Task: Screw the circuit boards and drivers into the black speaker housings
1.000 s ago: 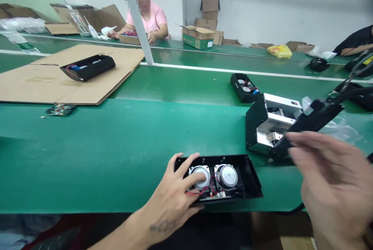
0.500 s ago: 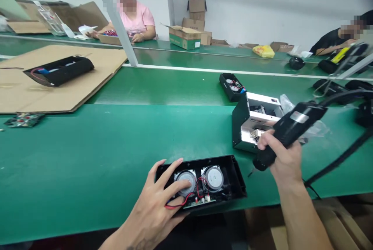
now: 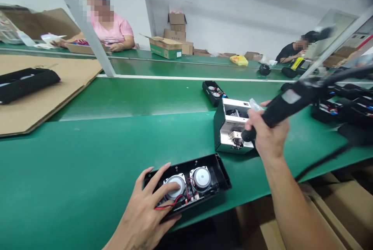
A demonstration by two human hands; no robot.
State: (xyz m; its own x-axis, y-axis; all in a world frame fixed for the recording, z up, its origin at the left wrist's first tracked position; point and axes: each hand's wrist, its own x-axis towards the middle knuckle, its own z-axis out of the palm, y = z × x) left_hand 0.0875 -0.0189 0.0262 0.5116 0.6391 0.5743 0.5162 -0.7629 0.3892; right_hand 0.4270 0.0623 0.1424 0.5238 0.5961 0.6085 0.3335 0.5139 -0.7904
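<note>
My left hand (image 3: 151, 199) grips the left end of a black speaker housing (image 3: 223, 180), its fingers spread over the inside and its thumb at the near wall. Two round speaker drivers (image 3: 201, 178), red and black wires and part of a circuit board show in the housing. My right hand (image 3: 269, 131) is wrapped round a black corded electric screwdriver (image 3: 287, 104), tilted down to the left. The screwdriver's nose is at the front of a silver and black screw feeder (image 3: 225, 125); its bit tip cannot be made out.
Behind the feeder lies another open speaker housing (image 3: 214, 92). A third housing (image 3: 29, 83) rests on cardboard (image 3: 72, 86) at the left. More black housings (image 3: 329, 106) crowd the right. Two people sit across the bench; a metal post (image 3: 84, 28) stands between. Cardboard boxes (image 3: 344, 211) are below right.
My right hand has brought the screwdriver from beside the speaker housing up to the screw feeder's front. My left hand stays on the housing. The view has turned to the right.
</note>
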